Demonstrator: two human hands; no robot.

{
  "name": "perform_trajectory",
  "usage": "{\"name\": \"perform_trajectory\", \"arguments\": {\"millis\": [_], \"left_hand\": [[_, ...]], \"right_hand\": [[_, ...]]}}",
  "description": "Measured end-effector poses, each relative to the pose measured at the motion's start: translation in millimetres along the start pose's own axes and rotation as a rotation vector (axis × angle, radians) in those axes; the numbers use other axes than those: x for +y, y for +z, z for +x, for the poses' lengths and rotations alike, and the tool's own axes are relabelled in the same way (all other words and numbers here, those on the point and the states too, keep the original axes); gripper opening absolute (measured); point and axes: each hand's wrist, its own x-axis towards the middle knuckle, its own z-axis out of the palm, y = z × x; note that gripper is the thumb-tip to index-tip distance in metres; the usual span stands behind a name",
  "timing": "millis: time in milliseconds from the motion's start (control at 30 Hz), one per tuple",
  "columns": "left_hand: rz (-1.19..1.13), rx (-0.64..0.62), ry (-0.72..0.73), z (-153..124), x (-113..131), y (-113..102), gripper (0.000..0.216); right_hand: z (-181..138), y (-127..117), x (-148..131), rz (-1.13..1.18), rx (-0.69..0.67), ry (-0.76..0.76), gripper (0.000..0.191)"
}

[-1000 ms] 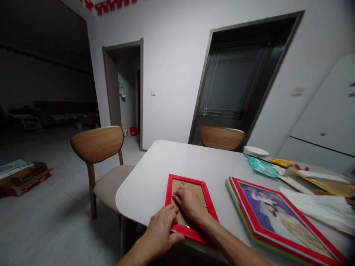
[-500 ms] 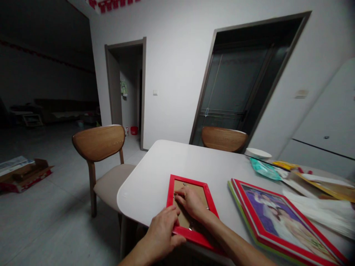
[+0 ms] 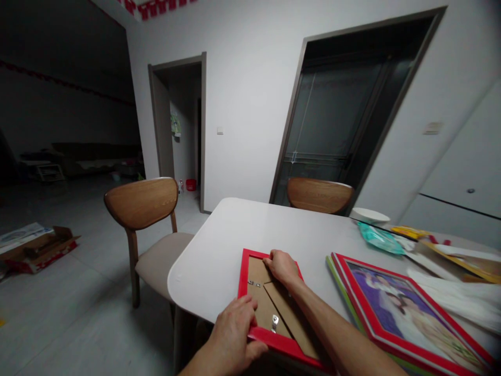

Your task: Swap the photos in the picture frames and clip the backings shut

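Two chairs (image 3: 141,203) stand by our table (image 3: 235,230); left hand (image 3: 235,326) grips a frame (image 3: 243,277), right hand (image 3: 284,267) curls on it, hold unclear.

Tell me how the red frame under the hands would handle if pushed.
The red frame should be stiff, looking straight-sided with a flat backing. Lying flat on the smooth-looking table, it would probably slide rather than roll or tip.

White table (image 3: 219,245), lower centre to right edge. On it: red frame (image 3: 261,300) back side up, bottom centre; lower right, red photo frame (image 3: 399,305) stacked over green-edged frame (image 3: 342,290); right edge, white wrapping (image 3: 457,303), yellow-brown envelope (image 3: 465,259), teal packet (image 3: 379,239), yellow packet (image 3: 409,232), white bowl (image 3: 370,215).
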Motion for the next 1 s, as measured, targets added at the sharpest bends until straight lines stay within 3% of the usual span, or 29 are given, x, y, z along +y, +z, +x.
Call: {"name": "perform_trajectory", "arguments": {"millis": [267,367,433,500,633,733,833,900,1000], "left_hand": [[0.098,-0.112,0.086,12,10,15,0.045],[0.031,-0.053,0.067,14,13,7,0.042],[-0.076,0.059,0.028,15,19,-5,0.036],[-0.272,0.195,-0.014,19,30,-14,0.023],[-0.735,0.318,-0.014,27,60,-14,0.011],[-0.869,0.271,0.024,31,82,-6,0.026],[-1.03,0.225,0.105,37,100,-3,0.045],[-1.131,0.15,0.135,43,110,-1,0.052],[-1.158,-0.062,0.058,58,117,8,0.044]], "right_hand": [[-29,-31,9,0.276,0.045,-0.111,0.03],[-49,-51,23,0.453,0.142,-0.019,0.04],[-66,-58,28,0.737,0.174,0.124,0.045],[-86,-56,23,1.094,0.093,0.244,0.045],[-121,-34,-12,1.583,-0.341,0.289,0.038],[-130,-33,-27,1.814,-0.287,0.327,0.027],[-128,-64,-12,1.835,-0.098,0.322,0.025],[-125,-96,13,1.703,0.017,0.299,0.035],[-122,-145,58,1.408,0.131,0.367,0.042]]}}
